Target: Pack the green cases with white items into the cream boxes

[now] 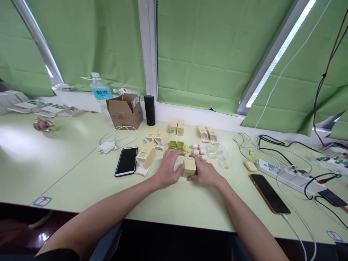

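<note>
A small pale-yellow cardboard box (189, 166) stands upright on the table between my hands. My right hand (206, 172) grips its right side, with the thumb low at the front and the index finger toward the back. On the other side, my left hand (169, 168) has its thumb at the box's left edge and its index finger stretched out beyond the back, apart from the thumb. Just behind are green square cups (176, 145), tiny yellowish pieces (186, 149), pinkish-white cylinders (201, 149) and clear plastic dishes (220, 154).
More pale-yellow boxes (146, 156) stand left and at the back (176, 127). A black phone (126, 161) lies left; another phone (269, 194) charges at right near a power strip (289, 177) with tangled cables. Behind stand a brown carton (123, 112), black cylinder (149, 110) and water bottle (100, 92).
</note>
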`<state>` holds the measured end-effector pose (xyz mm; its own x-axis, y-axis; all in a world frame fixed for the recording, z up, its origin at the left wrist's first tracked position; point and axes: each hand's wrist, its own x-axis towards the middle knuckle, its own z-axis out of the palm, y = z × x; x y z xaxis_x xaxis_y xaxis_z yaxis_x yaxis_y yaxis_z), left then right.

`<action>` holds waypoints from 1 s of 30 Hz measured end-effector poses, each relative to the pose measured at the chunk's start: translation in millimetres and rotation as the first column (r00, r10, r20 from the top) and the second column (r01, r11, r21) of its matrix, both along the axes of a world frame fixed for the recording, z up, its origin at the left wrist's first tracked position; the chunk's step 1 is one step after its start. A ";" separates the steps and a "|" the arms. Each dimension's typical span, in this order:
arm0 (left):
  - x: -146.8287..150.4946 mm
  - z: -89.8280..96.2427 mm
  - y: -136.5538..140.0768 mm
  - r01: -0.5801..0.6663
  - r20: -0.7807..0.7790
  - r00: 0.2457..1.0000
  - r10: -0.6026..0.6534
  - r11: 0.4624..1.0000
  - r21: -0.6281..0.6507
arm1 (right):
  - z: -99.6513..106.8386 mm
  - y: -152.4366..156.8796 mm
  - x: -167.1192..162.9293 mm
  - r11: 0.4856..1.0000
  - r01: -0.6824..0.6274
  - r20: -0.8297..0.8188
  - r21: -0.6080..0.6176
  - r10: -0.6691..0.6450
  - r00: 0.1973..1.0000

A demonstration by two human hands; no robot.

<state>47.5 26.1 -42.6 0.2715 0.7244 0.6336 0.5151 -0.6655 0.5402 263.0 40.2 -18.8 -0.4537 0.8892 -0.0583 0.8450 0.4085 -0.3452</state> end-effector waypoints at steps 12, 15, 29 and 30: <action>9.4 9.6 -5.6 0.008 -0.286 0.958 -0.019 0.999 -0.040 | -2.1 -1.9 -2.7 0.998 -0.012 0.018 -0.059 0.013 1.000; 13.0 8.8 -5.0 -0.043 -0.364 0.931 0.026 0.998 -0.038 | -5.0 -2.9 -5.8 1.000 0.005 0.067 -0.007 -0.005 0.998; 25.3 89.5 92.6 -0.027 -0.524 0.851 0.010 0.999 -0.025 | -0.8 -4.1 -8.0 1.000 0.004 0.055 -0.025 -0.002 0.998; 30.6 94.9 111.0 -0.059 -0.545 0.838 0.027 0.997 -0.040 | -0.6 -4.6 -8.2 1.000 0.002 0.055 -0.023 -0.001 0.998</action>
<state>78.0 137.1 52.4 0.5289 0.7716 0.3535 0.7639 -0.6143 0.1978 254.8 35.6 -19.4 -0.4480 0.8880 -0.1039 0.8635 0.3997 -0.3077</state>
